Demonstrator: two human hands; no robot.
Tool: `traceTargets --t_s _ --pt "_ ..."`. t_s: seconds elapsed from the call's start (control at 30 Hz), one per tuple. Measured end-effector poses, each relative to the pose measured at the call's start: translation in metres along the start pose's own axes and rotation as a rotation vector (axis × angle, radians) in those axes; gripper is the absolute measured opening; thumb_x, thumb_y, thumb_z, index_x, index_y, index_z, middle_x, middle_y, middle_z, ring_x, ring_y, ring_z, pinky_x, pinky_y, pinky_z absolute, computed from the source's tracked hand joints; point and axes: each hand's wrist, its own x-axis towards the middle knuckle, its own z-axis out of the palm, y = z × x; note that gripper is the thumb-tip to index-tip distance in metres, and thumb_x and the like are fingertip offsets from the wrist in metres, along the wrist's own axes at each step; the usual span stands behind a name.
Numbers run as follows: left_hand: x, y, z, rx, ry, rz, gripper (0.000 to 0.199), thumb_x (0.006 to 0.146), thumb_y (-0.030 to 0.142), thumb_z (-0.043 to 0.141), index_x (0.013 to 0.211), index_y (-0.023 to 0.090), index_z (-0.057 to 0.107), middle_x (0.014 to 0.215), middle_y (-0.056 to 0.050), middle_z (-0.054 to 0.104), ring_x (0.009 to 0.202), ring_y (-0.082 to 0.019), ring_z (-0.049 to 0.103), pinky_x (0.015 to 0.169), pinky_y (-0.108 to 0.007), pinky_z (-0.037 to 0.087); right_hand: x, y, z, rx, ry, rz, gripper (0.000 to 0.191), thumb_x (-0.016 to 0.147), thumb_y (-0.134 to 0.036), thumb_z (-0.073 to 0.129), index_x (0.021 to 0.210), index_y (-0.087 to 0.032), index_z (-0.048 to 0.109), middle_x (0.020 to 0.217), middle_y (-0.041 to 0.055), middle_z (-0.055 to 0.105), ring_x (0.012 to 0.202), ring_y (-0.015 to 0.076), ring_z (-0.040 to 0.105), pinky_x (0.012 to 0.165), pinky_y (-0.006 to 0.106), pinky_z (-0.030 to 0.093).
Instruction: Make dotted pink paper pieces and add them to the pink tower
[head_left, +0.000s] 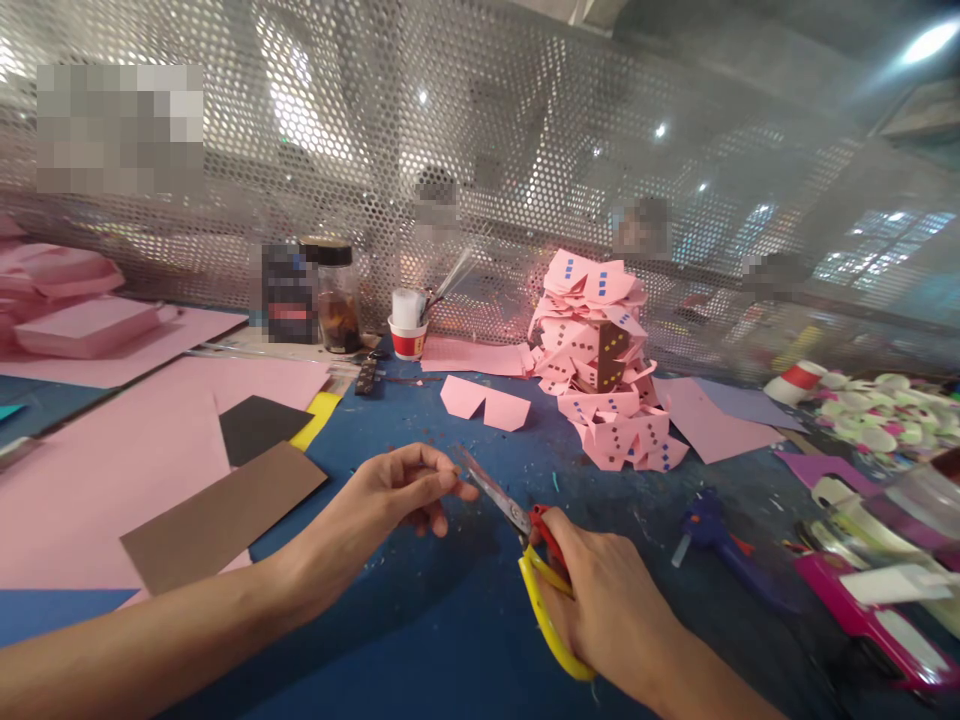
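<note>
My right hand (619, 585) grips a pair of scissors (516, 514) by its red and yellow handles, with the blades pointing up and left. Close to the blade tips, my left hand (401, 490) has its thumb and index finger pinched together. Whatever is in that pinch is too small to make out. A pink paper cut-out (506, 410) with a notch in its lower edge lies on the blue table just beyond both hands. Behind it to the right rises a tall pile of similar pink cut-outs (600, 400) marked with small blue, brown and yellow squares.
Pink sheets (97, 470), a brown paper strip (225, 515) and a black piece (262, 430) lie left. A paper cup (409, 340) and a jar (339, 300) stand at the back. On the right are a blue glue gun (720, 540) and a magenta tool (870, 620).
</note>
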Motion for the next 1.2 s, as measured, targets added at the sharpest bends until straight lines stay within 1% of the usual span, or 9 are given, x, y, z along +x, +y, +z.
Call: traceTargets --t_s 0.03,0.13,0.2,0.43,0.6,0.73,0.93,1.1,1.2 --pt "0.000 0.000 0.000 0.009 0.013 0.001 0.028 0.086 0.044 0.069 0.090 0.017 0.061 0.100 -0.007 0.072 0.063 -0.011 0.056 0.063 -0.026 0.043 0.000 0.000 0.000 -0.004 0.000 -0.001 0.015 0.086 -0.022 0.052 0.101 -0.022 0.053 0.071 -0.0019 0.067 0.060 0.0163 0.063 0.054 0.027 0.027" --pt "0.000 0.000 -0.001 0.026 0.066 0.003 0.026 0.083 0.043 0.072 0.085 0.018 0.064 0.080 -0.002 0.066 0.061 -0.010 0.051 0.059 -0.023 0.039 0.001 0.001 0.002 -0.013 -0.005 -0.002 0.015 0.087 -0.023 0.052 0.102 -0.022 0.053 0.072 -0.0018 0.067 0.061 0.0165 0.064 0.055 0.028 0.028" --pt "0.001 -0.001 -0.002 0.006 0.080 0.003 0.024 0.082 0.041 0.073 0.084 0.018 0.066 0.072 0.000 0.060 0.061 -0.011 0.049 0.059 -0.022 0.038 0.001 0.001 0.002 -0.022 -0.008 -0.001 0.017 0.086 -0.023 0.053 0.103 -0.022 0.053 0.073 -0.0017 0.068 0.062 0.0170 0.064 0.056 0.028 0.028" --pt "0.003 -0.004 -0.003 -0.086 0.087 -0.004 0.023 0.080 0.037 0.077 0.089 0.017 0.070 0.078 -0.001 0.064 0.065 -0.010 0.054 0.062 -0.021 0.042 0.002 0.002 0.005 -0.044 -0.013 0.004 0.019 0.085 -0.022 0.055 0.104 -0.022 0.054 0.076 -0.0015 0.069 0.065 0.0190 0.066 0.058 0.029 0.028" --pt "0.004 -0.005 -0.003 -0.107 0.099 -0.014 0.024 0.077 0.036 0.080 0.089 0.017 0.072 0.075 -0.002 0.066 0.064 -0.011 0.056 0.061 -0.022 0.044 0.000 0.005 0.009 -0.057 0.001 -0.005 0.023 0.084 -0.021 0.055 0.107 -0.023 0.054 0.071 -0.0032 0.068 0.063 0.0189 0.067 0.057 0.029 0.027" --pt "0.005 -0.004 -0.002 -0.117 0.093 -0.024 0.024 0.077 0.035 0.080 0.089 0.016 0.072 0.072 -0.002 0.066 0.064 -0.011 0.057 0.062 -0.022 0.045 -0.001 0.006 0.010 -0.056 -0.001 -0.005 0.026 0.084 -0.019 0.054 0.109 -0.022 0.053 0.071 -0.0033 0.069 0.062 0.0177 0.068 0.057 0.028 0.029" --pt "0.002 -0.004 -0.002 -0.133 0.072 -0.023 0.022 0.079 0.035 0.079 0.087 0.016 0.071 0.079 -0.001 0.067 0.065 -0.009 0.057 0.063 -0.020 0.046 0.000 0.006 0.011 -0.055 0.000 -0.011 0.024 0.085 -0.020 0.055 0.109 -0.022 0.055 0.071 -0.0023 0.071 0.062 0.0193 0.069 0.057 0.029 0.028" --pt "0.004 -0.006 -0.002 -0.121 0.067 -0.030 0.022 0.080 0.035 0.079 0.088 0.016 0.070 0.073 0.000 0.065 0.062 -0.008 0.056 0.061 -0.019 0.045 0.001 0.004 0.010 -0.064 -0.019 0.014 0.021 0.085 -0.020 0.055 0.106 -0.021 0.057 0.069 -0.0011 0.072 0.060 0.0197 0.069 0.055 0.029 0.027" --pt "0.005 -0.006 -0.002 -0.129 0.067 -0.028 0.022 0.080 0.034 0.079 0.086 0.016 0.069 0.074 0.001 0.066 0.063 -0.007 0.056 0.061 -0.019 0.044 0.001 0.003 0.010 -0.061 -0.022 0.016 0.020 0.085 -0.020 0.055 0.105 -0.021 0.057 0.070 -0.0006 0.072 0.060 0.0199 0.070 0.054 0.029 0.027"
